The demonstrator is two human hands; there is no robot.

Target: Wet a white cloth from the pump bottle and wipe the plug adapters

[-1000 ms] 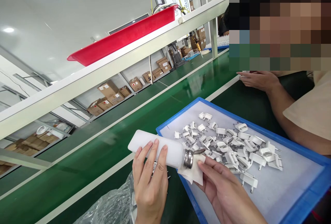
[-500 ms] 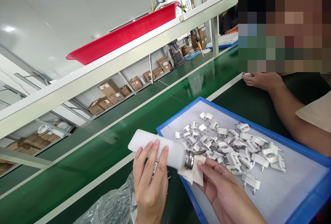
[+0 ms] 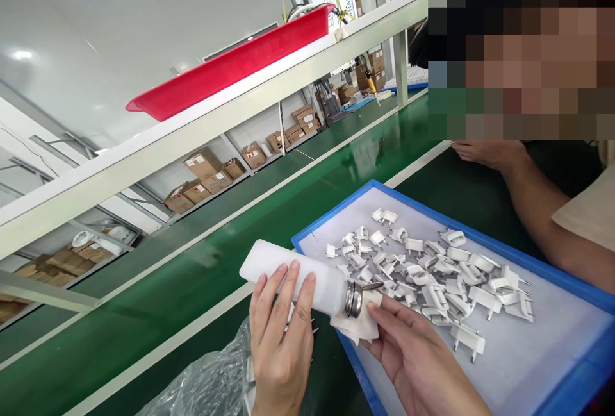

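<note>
My left hand is wrapped around a white plastic bottle, which lies tilted on its side with its metal cap pointing right. The cap's small lid stands flipped up. In my right hand a pale cloth is pinched between thumb and fingers, held against the mouth of the cap. Just beyond, a blue-rimmed tray bears a heap of white plug housings with metal pins. Some white pieces, partly hidden, show behind my left hand.
Clear plastic wrapping lies at lower left. A green conveyor belt runs diagonally behind. Across the tray, a co-worker's arm rests near the table. Above hangs a shelf rail with a red tray; cardboard boxes sit on racks behind.
My hands, the bottle and the cloth keep nearly the same pose. The co-worker's head has shifted slightly left, and the view has moved a little.
</note>
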